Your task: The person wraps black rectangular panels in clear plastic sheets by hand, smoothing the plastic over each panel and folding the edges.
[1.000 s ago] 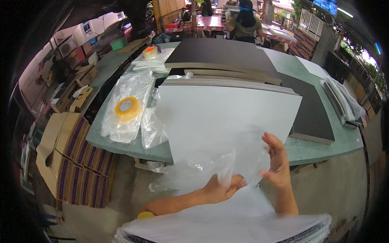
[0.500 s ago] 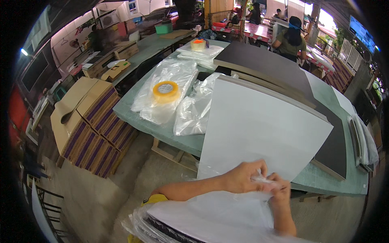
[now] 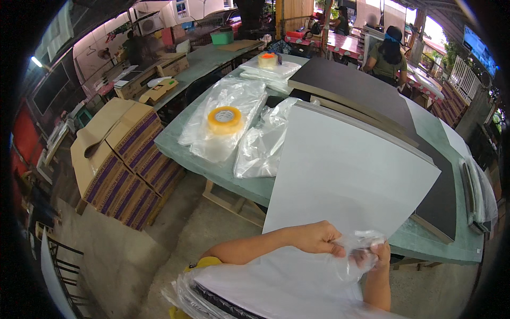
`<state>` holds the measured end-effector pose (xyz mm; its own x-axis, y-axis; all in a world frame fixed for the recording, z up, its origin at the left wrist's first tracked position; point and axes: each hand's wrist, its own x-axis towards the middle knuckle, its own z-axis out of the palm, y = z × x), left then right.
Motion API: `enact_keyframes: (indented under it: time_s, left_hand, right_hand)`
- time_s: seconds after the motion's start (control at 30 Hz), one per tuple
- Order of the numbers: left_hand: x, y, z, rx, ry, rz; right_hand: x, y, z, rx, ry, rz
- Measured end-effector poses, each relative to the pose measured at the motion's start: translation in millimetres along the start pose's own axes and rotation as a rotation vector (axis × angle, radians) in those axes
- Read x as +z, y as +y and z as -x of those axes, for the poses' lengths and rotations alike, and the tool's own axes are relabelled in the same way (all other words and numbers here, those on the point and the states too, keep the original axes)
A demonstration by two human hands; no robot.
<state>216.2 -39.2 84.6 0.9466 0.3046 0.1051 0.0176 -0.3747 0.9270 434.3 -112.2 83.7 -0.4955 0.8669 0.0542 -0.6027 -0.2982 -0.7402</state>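
Observation:
My left hand pinches the gathered mouth of a clear plastic bag. Close beside it, my right hand grips the same crumpled plastic, partly hidden by it. The bag wraps a stack of white boards resting against my body, with a dark edge showing at the lower left. Just beyond my hands, a pile of large white boards lies on the green table and sticks out over its near edge.
Left of the white boards are clear plastic bags and a yellow tape roll. Dark boards lie behind. Another tape roll sits at the far end. Stacked cartons stand on the floor at left. A person is at the far right.
My hands have moved slightly apart, and the plastic between them is now spread and puffed rather than bunched tight. The view has shifted a little.

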Motion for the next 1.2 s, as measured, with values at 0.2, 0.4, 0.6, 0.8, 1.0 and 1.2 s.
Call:
enact_keyframes:
  time_s: [0.2,0.4,0.6,0.8,1.0,1.2]
  left_hand:
    - [-12,37,8,0.126,-0.076,0.722]
    - [-3,27,15,-0.221,-0.188,-0.204]
    - [-19,-22,39,-0.602,-0.142,-0.898]
    - [-65,-24,54,-0.386,0.15,-1.107]
    - [-59,93,57,0.015,0.123,-0.975]
    - [-61,85,68,-0.52,-0.108,-0.818]
  right_hand:
    - [-3,20,-4,0.514,-0.551,0.959]
    - [-26,-45,17,0.211,0.324,2.33]
    - [18,-124,55,-0.092,0.247,2.414]
    - [74,-86,44,0.875,-0.48,1.828]
    - [-27,-144,48,0.336,0.236,2.458]
    - [11,-160,47,-0.284,0.067,2.705]
